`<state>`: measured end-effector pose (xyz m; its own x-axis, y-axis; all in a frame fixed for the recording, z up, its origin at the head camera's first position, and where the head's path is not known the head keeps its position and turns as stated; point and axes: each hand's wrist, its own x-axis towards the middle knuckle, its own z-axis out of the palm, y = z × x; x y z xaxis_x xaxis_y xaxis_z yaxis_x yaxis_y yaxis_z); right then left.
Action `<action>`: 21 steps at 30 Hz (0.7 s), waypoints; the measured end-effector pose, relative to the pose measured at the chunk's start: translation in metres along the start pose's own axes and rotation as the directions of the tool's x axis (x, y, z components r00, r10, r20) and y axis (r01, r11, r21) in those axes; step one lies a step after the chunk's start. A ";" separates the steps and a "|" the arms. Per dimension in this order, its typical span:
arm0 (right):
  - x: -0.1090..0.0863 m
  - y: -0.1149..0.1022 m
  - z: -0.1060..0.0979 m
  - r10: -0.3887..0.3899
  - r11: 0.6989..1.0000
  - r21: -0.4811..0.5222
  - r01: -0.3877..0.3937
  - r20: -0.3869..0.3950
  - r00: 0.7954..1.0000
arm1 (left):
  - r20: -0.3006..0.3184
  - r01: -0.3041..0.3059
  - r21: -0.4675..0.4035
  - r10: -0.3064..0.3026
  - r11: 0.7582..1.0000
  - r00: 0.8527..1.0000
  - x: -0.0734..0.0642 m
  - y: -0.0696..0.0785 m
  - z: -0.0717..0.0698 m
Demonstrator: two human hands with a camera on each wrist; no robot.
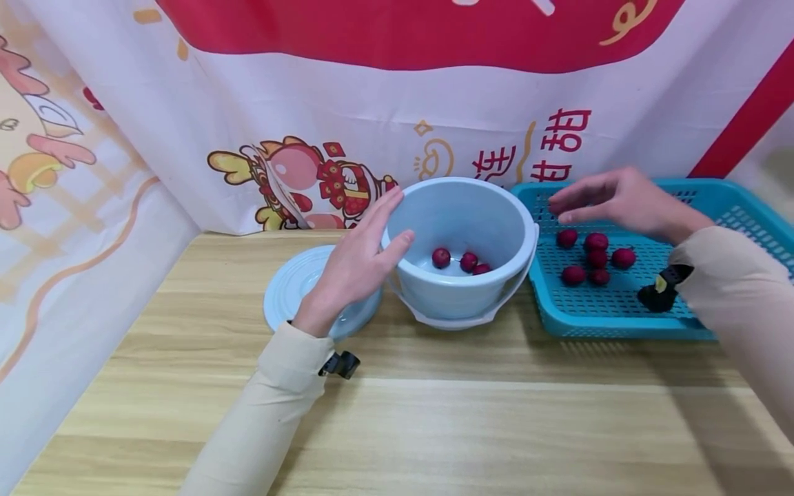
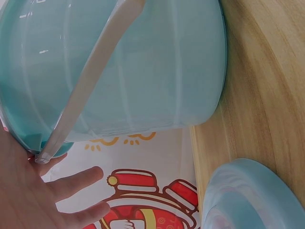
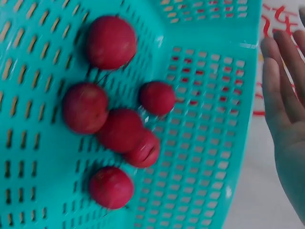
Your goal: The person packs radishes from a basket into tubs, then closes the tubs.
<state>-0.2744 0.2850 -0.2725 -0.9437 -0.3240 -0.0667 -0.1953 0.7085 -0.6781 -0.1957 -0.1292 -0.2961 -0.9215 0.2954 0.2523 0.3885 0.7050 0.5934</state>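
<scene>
A light blue bucket (image 1: 455,300) with a pale handle (image 2: 90,71) stands on the table, and three red radishes (image 1: 441,258) lie on its floor. My left hand (image 1: 360,258) rests at the bucket's left rim with its fingers extended. To the right, a teal plastic basket (image 1: 620,329) contains several round radishes (image 3: 112,43), loosely grouped toward its left side. Over the basket hovers my right hand (image 1: 620,200), fingers loosely extended, with no radish visible in it; in the right wrist view this hand (image 3: 288,95) appears beside the basket's edge.
A light blue round lid (image 1: 291,289) lies left of the bucket, partly behind my left forearm. The wooden table (image 1: 471,427) extends in front. A printed cloth (image 1: 298,89) hangs behind the bucket and basket.
</scene>
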 end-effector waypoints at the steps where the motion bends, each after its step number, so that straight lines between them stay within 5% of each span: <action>1: 0.000 0.004 0.000 0.015 1.000 -0.007 -0.015 0.022 1.000 | 0.001 0.004 0.000 -0.004 1.000 1.000 -0.001 0.000 0.000; 13: 0.000 0.040 0.004 0.070 0.996 -0.072 -0.057 0.194 0.978 | 0.001 -0.006 0.000 0.006 1.000 1.000 -0.002 -0.001 0.000; 21: 0.005 0.046 0.009 0.090 0.995 -0.071 -0.070 0.341 0.936 | 0.002 -0.003 0.004 0.003 1.000 1.000 -0.001 0.000 0.000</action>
<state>-0.2861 0.3099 -0.3107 -0.8098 -0.4529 -0.3731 -0.1469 0.7720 -0.6184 -0.1948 -0.1300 -0.2964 -0.9204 0.2988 0.2521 0.3909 0.7065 0.5899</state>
